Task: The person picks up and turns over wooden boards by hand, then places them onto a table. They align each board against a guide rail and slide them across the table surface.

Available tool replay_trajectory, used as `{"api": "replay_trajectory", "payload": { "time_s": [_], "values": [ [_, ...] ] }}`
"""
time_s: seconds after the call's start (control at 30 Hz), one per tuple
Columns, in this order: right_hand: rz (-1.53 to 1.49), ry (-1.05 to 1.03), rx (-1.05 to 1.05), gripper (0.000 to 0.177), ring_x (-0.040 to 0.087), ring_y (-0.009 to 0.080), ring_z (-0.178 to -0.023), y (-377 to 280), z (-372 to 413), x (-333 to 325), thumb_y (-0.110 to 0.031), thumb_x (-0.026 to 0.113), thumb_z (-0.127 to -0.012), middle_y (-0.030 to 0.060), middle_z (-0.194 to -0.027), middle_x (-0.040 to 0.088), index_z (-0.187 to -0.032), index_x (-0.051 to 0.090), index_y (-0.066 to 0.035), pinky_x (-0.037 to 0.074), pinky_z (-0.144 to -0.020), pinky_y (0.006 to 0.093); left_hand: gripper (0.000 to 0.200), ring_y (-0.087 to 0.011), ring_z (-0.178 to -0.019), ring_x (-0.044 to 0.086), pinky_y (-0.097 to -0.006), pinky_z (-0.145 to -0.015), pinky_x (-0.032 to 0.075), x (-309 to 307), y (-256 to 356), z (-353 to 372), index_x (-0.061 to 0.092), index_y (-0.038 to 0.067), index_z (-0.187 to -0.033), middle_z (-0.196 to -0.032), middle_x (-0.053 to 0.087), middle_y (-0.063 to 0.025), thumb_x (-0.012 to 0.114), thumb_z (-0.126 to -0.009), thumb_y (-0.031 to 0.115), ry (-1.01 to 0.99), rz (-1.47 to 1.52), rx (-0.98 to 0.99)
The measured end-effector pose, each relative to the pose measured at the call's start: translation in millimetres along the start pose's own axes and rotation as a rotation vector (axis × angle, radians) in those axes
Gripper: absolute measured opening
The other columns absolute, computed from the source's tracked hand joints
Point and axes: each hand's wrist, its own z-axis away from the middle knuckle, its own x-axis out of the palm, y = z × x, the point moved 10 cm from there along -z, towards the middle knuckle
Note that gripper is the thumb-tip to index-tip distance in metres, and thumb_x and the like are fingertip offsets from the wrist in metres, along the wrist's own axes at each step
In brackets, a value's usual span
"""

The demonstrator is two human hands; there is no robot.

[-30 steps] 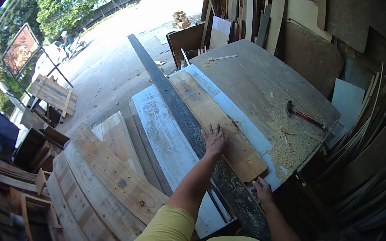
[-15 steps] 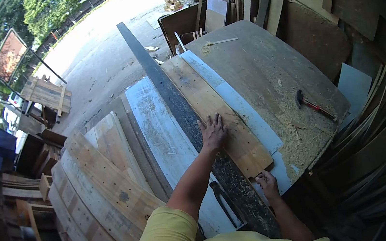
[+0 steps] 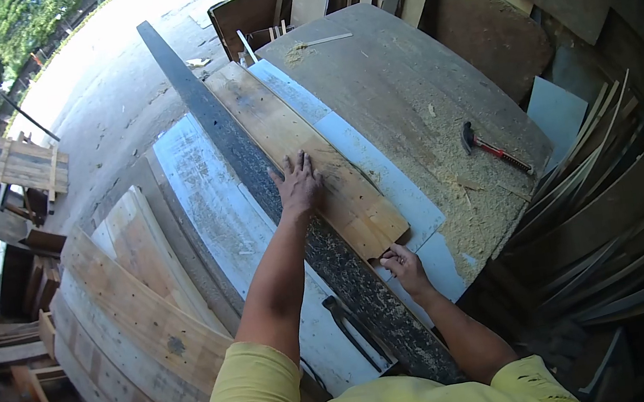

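A long brown wooden board (image 3: 345, 190) lies flat along a dark speckled straight beam (image 3: 251, 160). My left hand (image 3: 300, 187) rests on top of the board with its fingers spread, the wrist crossing over the beam. At the board's near end my right hand (image 3: 407, 269) is closed, thumb and fingers pinched against the end edge. Whatever it may hold there is too small to tell. Pale blue-white sheets (image 3: 378, 165) show under and beside the board.
A red-handled hammer (image 3: 497, 149) lies to the right among sawdust (image 3: 462, 211) on the worktable (image 3: 394, 69). Curved planks (image 3: 144, 298) are stacked at left. A black bar-shaped handle (image 3: 351, 331) sits near my body. Wood pieces (image 3: 612, 244) lean at far right.
The head view has turned, shifting the scene left and up. The board seems to have slid slightly away from me along the beam, both hands staying on it.
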Motion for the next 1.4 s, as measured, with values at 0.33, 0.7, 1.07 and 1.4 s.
{"api": "replay_trajectory", "payload": {
  "time_s": [0.33, 0.7, 1.07, 1.4],
  "values": [
    [0.013, -0.042, 0.038, 0.024, 0.045, 0.0071, -0.068, -18, -35, 26, -0.019, 0.068, -0.083, -0.0008, -0.075, 0.051, -0.092, 0.057, 0.0, 0.038, -0.059, 0.0238, 0.057, -0.0299, -0.146, 0.017, -0.0657, -0.113, 0.002, -7, -26, -34, 0.031, 0.011, -0.149, -0.158, 0.024, -0.0009, 0.034, -0.098, 0.036, -0.032, 0.001, -0.046],
    [0.009, -0.102, 0.077, 0.028, 0.056, 0.0126, -0.079, -27, -64, 49, -0.021, 0.07, -0.081, 0.0049, -0.086, 0.058, -0.095, 0.057, 0.0, 0.047, -0.067, 0.0263, 0.061, -0.0303, -0.147, 0.015, -0.0642, -0.114, 0.0, -6, -43, -61, 0.029, 0.012, -0.15, -0.159, 0.022, -0.0003, 0.035, -0.098, 0.042, -0.015, -0.048, -0.096],
    [0.032, -0.124, 0.238, 0.028, 0.056, 0.0105, -0.077, -55, -105, 85, -0.032, 0.071, -0.083, 0.0012, -0.086, 0.059, -0.093, 0.06, -0.008, 0.047, -0.07, 0.0266, 0.067, -0.0337, -0.147, 0.008, -0.0662, -0.112, -0.001, -23, -68, -90, 0.028, 0.009, -0.15, -0.16, 0.017, -0.0037, 0.035, -0.096, 0.049, -0.119, -0.088, -0.219],
    [-0.359, -0.104, 0.189, 0.019, 0.057, 0.0165, -0.096, -45, -129, 105, -0.024, 0.067, -0.086, 0.0026, -0.101, 0.062, -0.097, 0.061, -0.01, 0.044, -0.088, 0.037, 0.067, -0.039, -0.147, 0.0, -0.0642, -0.112, -0.005, -1, -78, 5, 0.033, 0.002, -0.146, -0.158, 0.016, -0.0192, 0.044, -0.092, 0.039, 0.091, 0.169, -0.449]
  ]
}}
